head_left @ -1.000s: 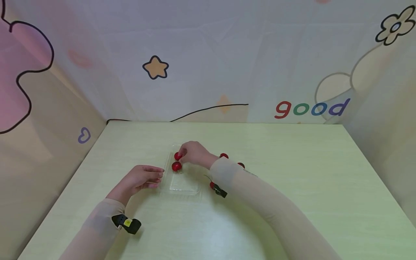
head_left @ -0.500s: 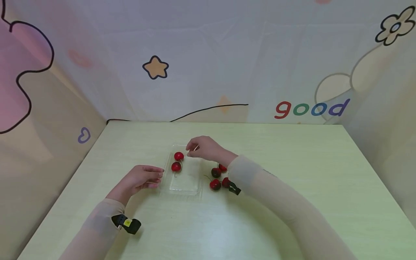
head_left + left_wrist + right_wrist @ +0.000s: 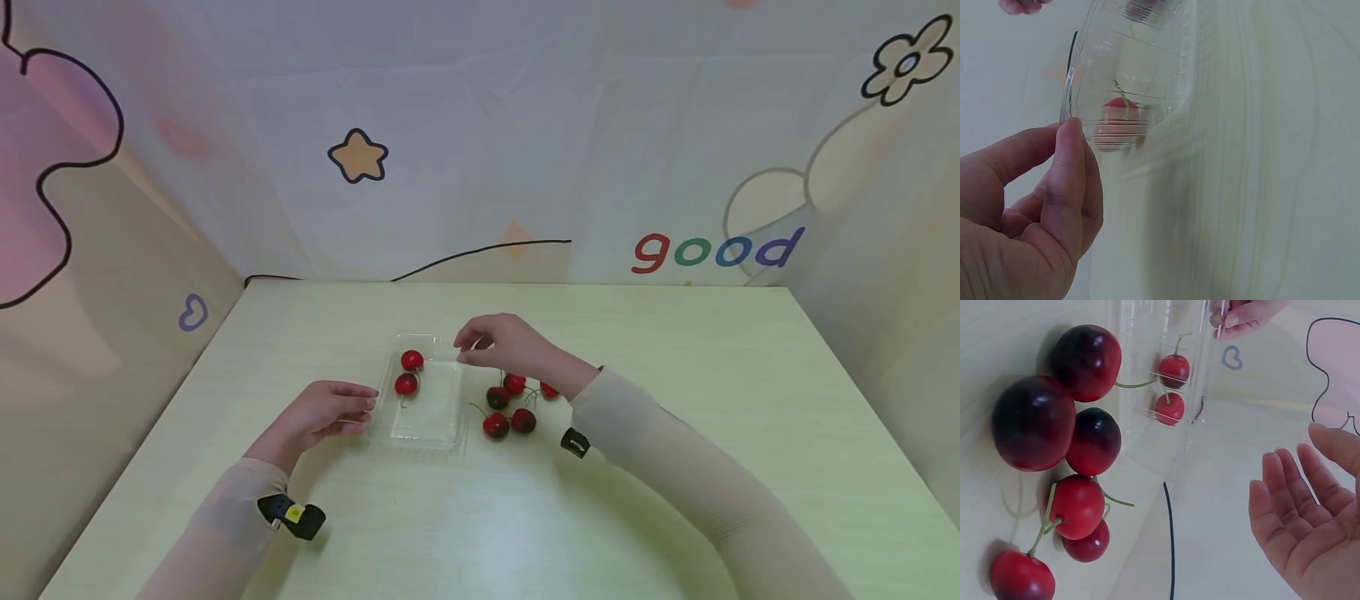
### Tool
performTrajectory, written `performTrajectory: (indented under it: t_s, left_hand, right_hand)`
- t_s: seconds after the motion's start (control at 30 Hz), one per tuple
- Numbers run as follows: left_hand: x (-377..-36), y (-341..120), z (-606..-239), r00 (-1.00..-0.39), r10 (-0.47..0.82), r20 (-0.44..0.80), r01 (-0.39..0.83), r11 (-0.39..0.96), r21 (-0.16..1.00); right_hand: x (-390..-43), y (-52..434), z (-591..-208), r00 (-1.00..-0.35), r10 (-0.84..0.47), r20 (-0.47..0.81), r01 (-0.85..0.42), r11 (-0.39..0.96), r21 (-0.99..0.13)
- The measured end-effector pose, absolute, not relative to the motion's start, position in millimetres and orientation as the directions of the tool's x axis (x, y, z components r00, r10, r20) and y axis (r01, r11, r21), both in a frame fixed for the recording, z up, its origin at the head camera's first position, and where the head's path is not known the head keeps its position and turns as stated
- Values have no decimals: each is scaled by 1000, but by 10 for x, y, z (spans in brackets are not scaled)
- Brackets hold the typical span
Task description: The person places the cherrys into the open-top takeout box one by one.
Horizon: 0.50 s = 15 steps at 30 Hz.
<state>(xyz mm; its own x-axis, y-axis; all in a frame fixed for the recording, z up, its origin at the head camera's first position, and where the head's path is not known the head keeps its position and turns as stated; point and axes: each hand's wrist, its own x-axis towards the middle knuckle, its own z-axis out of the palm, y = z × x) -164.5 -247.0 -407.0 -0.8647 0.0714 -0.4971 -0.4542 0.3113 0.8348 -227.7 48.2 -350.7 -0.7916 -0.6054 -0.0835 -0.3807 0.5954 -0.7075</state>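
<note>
A clear plastic tray (image 3: 421, 440) lies mid-table with two red cherries (image 3: 412, 360) (image 3: 406, 384) in its far end. My left hand (image 3: 352, 408) pinches the tray's left rim; in the left wrist view the thumb (image 3: 1071, 156) sits at the rim of the tray (image 3: 1141, 69). My right hand (image 3: 474, 348) hovers empty, fingers relaxed, just right of the tray's far corner and above several loose cherries (image 3: 510, 406). The right wrist view shows the open palm (image 3: 1310, 519), the loose cherries (image 3: 1035, 425) and the tray cherries (image 3: 1174, 369).
The pale green table (image 3: 675, 417) is walled in by a patterned cloth backdrop (image 3: 480, 125) on three sides. The loose cherries, some dark and some bright red with green stems, lie close together right of the tray.
My right hand let go of a cherry at the tray's far end and drew back to the right, uncovering the loose cherries. The left hand has stayed on the tray.
</note>
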Motion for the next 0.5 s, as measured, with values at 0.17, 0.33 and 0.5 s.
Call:
performTrajectory:
  t_s: [0.17,0.33,0.5]
  left_hand:
    - [-1646,-2462,-4068,-864,65,-499,-456,316,832]
    - [-1647,-2459,-4070,-865,64,-498,-455,317,832]
    - [-1650,-2457,-4080,-865,64,-498,-455,321,831]
  right_hand:
    - [-2168,617,-3500,-798,-598,-69,-380,589,-713]
    - [-2085,725,-3521,-812,-576,-91,-332,585,-740]
    - [-2037,829,-3565,-823,-560,-92,-311,581,-752]
